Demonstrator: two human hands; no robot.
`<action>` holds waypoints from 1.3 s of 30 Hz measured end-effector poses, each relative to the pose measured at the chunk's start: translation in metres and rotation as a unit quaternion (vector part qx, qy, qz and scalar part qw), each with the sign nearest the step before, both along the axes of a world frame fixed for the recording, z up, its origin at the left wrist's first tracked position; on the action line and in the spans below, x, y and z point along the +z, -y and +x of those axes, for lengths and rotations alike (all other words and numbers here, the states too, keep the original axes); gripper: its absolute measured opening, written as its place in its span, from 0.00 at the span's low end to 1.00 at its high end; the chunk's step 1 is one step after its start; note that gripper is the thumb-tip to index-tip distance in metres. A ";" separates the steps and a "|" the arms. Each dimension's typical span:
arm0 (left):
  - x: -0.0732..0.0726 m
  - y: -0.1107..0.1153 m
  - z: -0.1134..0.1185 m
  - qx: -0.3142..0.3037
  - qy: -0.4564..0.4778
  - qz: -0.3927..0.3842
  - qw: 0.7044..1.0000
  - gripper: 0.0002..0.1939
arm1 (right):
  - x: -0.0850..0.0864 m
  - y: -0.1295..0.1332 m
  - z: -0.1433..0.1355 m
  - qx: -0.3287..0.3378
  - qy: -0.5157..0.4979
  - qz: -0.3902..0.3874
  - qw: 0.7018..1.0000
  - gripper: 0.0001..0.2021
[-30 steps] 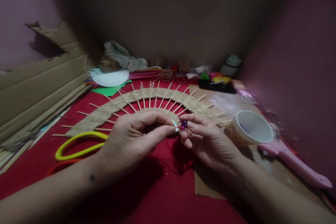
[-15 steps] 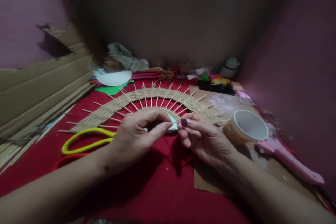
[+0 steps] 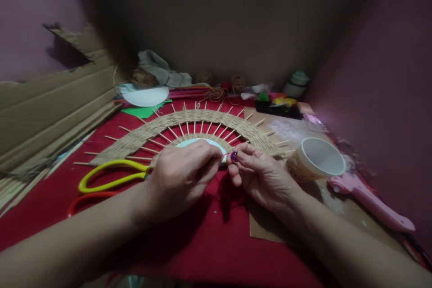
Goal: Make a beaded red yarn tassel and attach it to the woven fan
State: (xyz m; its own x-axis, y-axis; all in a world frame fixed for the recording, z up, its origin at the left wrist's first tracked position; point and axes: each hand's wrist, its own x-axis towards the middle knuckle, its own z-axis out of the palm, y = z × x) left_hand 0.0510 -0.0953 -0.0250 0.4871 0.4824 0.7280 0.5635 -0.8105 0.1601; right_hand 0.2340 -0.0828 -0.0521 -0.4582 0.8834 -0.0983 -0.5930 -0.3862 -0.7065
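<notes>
A shiny purple bead [image 3: 234, 157] sits pinched between the thumb and fingers of my right hand [image 3: 261, 168]. My left hand [image 3: 187, 171] is closed, its fingertips pinching a thin red thread [image 3: 225, 155] that runs across to the bead. Whether the thread passes through the bead I cannot tell. Behind both hands lies a woven half-circle of twine [image 3: 209, 118] on radiating wooden sticks, with a pale blue centre [image 3: 192, 142] partly hidden by my left hand. Beside my left wrist are scissors with yellow and red handles [image 3: 111, 175]; their blades are hidden.
A paper cup [image 3: 322, 157] and a pink glue gun [image 3: 374, 202] are on a brown board [image 3: 266, 227] at the right. Balls of twine [image 3: 238, 83], a white disc [image 3: 146, 96] and a black tray [image 3: 278, 109] line the back. Cardboard [image 3: 50, 108] stands along the left.
My left hand has turned, its fingers curling in closer at the thread. The bead stays in my right fingers, shifted slightly left. The whole view has moved a little.
</notes>
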 end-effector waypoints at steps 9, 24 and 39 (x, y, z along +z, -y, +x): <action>-0.003 0.000 0.001 -0.014 0.000 0.006 1.000 0.04 | -0.001 -0.002 -0.001 0.000 0.009 0.005 1.000 0.11; -0.004 -0.001 0.000 -0.013 -0.027 0.011 0.999 0.05 | 0.000 0.000 -0.002 -0.007 0.037 0.005 0.999 0.13; -0.007 -0.003 0.000 -0.022 -0.054 0.018 0.998 0.04 | 0.000 0.000 -0.001 -0.005 0.039 0.000 0.999 0.14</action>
